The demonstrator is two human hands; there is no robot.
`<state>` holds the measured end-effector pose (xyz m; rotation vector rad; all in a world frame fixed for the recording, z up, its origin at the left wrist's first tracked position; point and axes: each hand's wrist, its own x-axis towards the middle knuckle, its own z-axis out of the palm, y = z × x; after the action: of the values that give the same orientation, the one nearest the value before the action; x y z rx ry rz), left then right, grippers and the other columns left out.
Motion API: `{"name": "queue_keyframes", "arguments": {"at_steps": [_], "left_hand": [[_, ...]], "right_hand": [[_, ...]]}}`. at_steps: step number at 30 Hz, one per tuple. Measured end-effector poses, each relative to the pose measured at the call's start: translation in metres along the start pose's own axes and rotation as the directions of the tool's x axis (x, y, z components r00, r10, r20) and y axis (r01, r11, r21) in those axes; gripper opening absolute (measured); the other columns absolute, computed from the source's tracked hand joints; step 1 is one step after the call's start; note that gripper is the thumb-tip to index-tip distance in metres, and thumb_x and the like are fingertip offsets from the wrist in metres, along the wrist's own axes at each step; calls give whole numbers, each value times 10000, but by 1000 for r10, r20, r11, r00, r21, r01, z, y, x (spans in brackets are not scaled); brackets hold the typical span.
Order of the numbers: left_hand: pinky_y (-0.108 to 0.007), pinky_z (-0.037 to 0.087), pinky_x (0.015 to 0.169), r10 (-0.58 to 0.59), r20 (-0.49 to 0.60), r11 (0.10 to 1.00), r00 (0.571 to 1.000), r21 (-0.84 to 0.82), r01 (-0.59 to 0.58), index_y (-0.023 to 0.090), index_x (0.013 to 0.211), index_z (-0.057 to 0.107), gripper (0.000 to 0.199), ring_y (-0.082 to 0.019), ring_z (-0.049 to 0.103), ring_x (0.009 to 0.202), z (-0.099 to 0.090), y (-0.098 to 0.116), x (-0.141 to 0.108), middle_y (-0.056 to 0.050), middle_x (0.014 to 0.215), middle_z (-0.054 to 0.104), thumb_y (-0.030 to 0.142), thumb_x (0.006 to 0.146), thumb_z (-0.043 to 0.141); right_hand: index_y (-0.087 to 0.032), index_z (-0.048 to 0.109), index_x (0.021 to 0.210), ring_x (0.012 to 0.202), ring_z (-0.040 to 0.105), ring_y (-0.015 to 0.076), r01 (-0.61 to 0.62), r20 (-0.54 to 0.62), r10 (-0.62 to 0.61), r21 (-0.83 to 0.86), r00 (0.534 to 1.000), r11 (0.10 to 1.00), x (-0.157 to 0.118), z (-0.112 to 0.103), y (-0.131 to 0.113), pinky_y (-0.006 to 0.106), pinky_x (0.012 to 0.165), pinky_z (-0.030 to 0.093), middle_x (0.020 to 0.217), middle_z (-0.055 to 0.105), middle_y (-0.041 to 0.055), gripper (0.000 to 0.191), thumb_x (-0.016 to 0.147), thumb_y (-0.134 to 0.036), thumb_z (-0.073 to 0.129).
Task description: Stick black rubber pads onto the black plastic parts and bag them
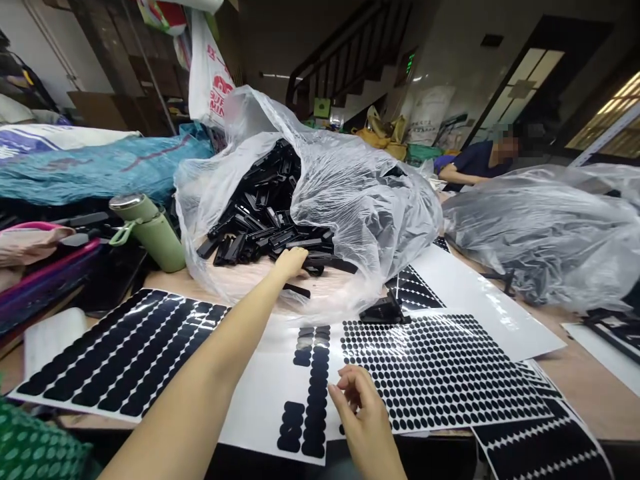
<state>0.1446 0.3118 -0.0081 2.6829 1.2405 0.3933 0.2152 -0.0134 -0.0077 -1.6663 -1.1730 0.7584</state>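
My left hand (293,263) reaches to the mouth of a large clear plastic bag (350,193) and touches the black plastic parts (260,227) heaped there; its fingertips are partly hidden among them. Nearer the front edge, my right hand (357,400) is curled with thumb and fingers close together above the sticker sheets; anything between them is too small to make out. Below it lie a sheet of black oval stickers (165,347), partly peeled in the middle, and a sheet of small black dots (430,373). A black part (385,310) rests on the dot sheet's back edge.
A green bottle (155,233) stands left of the bag. At the far left are a blue sack (100,167) and a pink-rimmed basket (45,280). Another plastic bag (545,233) fills the right side, with a person (475,163) behind it. White sheets (500,313) overlap at right.
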Motion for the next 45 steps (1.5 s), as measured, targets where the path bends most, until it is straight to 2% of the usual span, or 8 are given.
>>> {"name": "queue_keyframes", "arguments": {"at_steps": [6,12,17,21,26,31,35,45], "left_hand": [[-364,325,903,18,1,995,1000,-101,-18,160,824,562,239,-237,561,934,5,13,-9,-84,850,636,42,618,581],[-338,420,771,-91,-73,929,993,-365,59,124,1034,531,339,-237,565,913,-26,52,-60,-113,988,604,155,696,538],[-305,453,663,175,360,279,916,-911,304,112,925,610,382,-194,590,747,-53,89,-154,-76,843,629,257,582,696],[-272,429,552,137,507,116,851,-861,494,120,949,613,471,-183,582,678,-50,102,-208,-88,822,638,331,545,731],[-219,396,524,-245,491,84,836,-848,523,147,880,573,424,-113,521,592,-42,85,-236,1,680,563,506,657,612],[-205,302,409,-396,426,110,813,-857,503,165,654,485,425,-79,382,427,-51,63,-253,56,508,385,587,695,513],[-203,331,462,-349,419,103,838,-872,479,159,626,474,361,-87,437,482,-51,60,-259,39,531,451,496,680,593],[-326,455,638,35,591,-282,806,-768,575,107,822,591,299,-207,611,642,-39,76,-268,-93,694,638,391,745,539]], "right_hand": [[-205,474,709,629,487,120,-15,15,15,8,1000,1000,-4,-1,6,243,593,429,832,527,29,172,807,-345,494],[-194,502,788,642,481,128,-106,-40,110,84,993,991,4,-18,6,267,606,420,776,520,18,221,761,-410,544],[-237,450,1042,744,535,126,-120,5,131,440,991,890,37,-17,9,267,619,459,992,528,31,452,674,-419,639],[-223,493,945,517,498,69,-181,256,20,626,966,759,48,1,8,213,474,416,748,554,-29,340,683,-375,648],[-196,493,765,513,515,67,-265,265,103,704,959,658,38,13,14,182,470,410,600,542,-51,232,693,-345,656],[-207,500,772,553,525,64,-220,221,75,759,972,613,35,8,16,176,503,419,627,554,-54,195,712,-314,651],[-215,500,783,564,502,57,-145,185,-14,814,983,563,33,7,9,191,539,421,671,545,-58,165,734,-302,632],[-211,516,797,559,485,73,-148,236,-61,768,970,623,38,24,3,213,531,403,646,535,-47,199,710,-339,641]]}}
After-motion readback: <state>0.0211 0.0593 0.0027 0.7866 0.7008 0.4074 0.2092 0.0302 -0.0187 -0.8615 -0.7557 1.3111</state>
